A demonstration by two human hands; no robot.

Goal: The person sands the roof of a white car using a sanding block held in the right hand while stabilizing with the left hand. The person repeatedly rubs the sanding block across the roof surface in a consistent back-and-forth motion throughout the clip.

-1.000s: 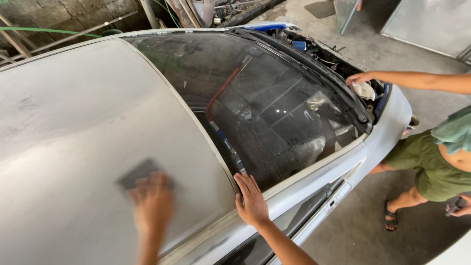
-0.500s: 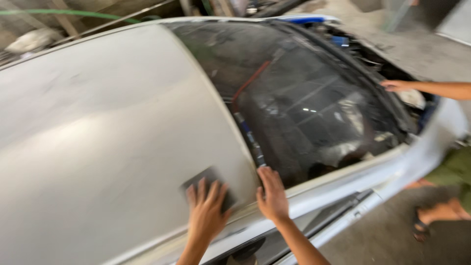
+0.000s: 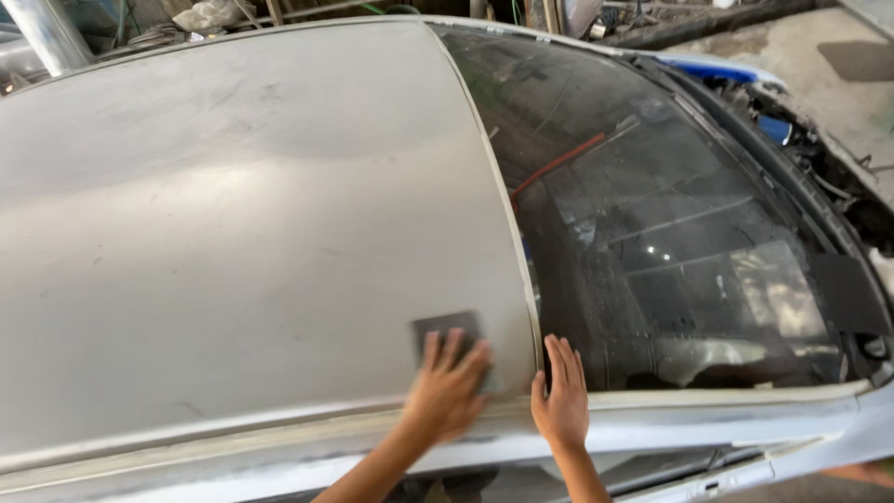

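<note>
At the near front corner of the car roof [image 3: 233, 233], close to where it meets the windshield [image 3: 670, 233], lies one small sheet of sandpaper [image 3: 447, 328]. It is dark grey, roughly square and flat against the metal, with its near edge hidden under fingers. The left hand [image 3: 447, 396] lies on top of it, palm down, fingers spread and pressed flat on the sheet rather than curled around it. The right hand [image 3: 561, 405] rests just beside it, across the pale trim strip [image 3: 521, 279] that divides roof from glass; its fingers are held straight and close together, flat on the lower corner of the windshield, holding nothing. The two hands are near each other but not touching.

The roof is one broad panel of dull, matte grey, scuffed and without shine. The windshield is dark and dusty, with one thin red line [image 3: 559, 168] showing through it. Beyond the glass, a single blue part [image 3: 708, 67] shows at the open front of the car, and concrete floor [image 3: 838, 84] lies behind that.
</note>
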